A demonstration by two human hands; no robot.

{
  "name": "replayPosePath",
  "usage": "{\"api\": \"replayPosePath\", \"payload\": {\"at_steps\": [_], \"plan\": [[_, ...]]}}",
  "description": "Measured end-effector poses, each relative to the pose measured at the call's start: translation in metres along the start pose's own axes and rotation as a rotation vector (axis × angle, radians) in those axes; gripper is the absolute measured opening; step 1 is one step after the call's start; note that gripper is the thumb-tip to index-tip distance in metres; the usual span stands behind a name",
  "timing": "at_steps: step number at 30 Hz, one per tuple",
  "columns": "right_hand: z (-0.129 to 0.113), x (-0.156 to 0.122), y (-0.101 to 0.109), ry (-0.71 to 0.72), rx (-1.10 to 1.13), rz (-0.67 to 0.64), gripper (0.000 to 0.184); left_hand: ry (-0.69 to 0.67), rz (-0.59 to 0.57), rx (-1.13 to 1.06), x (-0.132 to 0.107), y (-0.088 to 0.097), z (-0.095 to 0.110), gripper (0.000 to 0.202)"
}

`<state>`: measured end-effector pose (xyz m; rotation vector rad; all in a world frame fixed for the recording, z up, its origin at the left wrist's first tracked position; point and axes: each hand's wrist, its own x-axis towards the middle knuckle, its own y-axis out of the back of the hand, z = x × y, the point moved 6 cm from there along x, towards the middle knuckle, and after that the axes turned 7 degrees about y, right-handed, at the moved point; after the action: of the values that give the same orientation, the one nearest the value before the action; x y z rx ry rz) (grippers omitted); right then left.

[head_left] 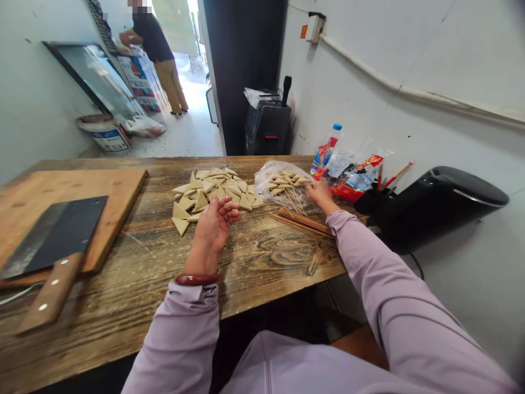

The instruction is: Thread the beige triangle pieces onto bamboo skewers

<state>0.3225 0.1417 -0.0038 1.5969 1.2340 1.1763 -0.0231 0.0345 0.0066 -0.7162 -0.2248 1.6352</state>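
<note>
My left hand [214,221] lies on the wooden table [266,257] with its fingers stretched apart, empty, its tips beside a heap of tan triangular tofu pieces [213,191]. My right hand [320,195] reaches to the right and rests on skewered tofu pieces lying on a clear plastic bag [283,183]. Its fingers curl around the thin skewer ends; the grip is partly hidden. A bundle of bare bamboo skewers [303,220] lies just under that wrist.
A cleaver [53,241] rests on a wooden cutting board [61,191] at the left. Snack packets and a bottle [328,148] sit against the right wall beside a black appliance [435,205]. A person stands far off in the doorway [158,54].
</note>
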Motion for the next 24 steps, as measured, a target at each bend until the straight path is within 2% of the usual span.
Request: {"api": "replayPosePath", "payload": {"at_steps": [3,9,14,16,19,22,24], "plan": [[0.003,0.001,0.0,-0.009,-0.068,-0.007,0.037,0.0,0.004,0.002,0.0,0.0,-0.001,0.039],[-0.006,-0.004,0.0,0.066,-0.136,-0.045,0.034,0.005,-0.002,-0.001,0.001,0.001,-0.001,0.037],[-0.006,-0.02,0.019,0.131,-0.162,-0.044,0.037,0.014,0.006,-0.013,0.0,0.0,-0.003,0.037],[-0.01,-0.035,0.032,0.205,-0.143,0.049,0.038,0.01,0.003,-0.026,-0.001,-0.001,-0.004,0.037],[-0.024,-0.068,0.042,0.409,-0.017,0.154,0.033,0.017,0.008,-0.034,0.0,-0.002,-0.007,0.037],[-0.044,-0.108,0.039,0.571,0.063,0.136,0.03,0.017,0.001,-0.03,0.0,-0.002,-0.009,0.034],[-0.059,-0.133,0.031,0.647,0.033,0.067,0.028,0.012,-0.013,-0.02,0.001,-0.002,-0.01,0.031]]}}
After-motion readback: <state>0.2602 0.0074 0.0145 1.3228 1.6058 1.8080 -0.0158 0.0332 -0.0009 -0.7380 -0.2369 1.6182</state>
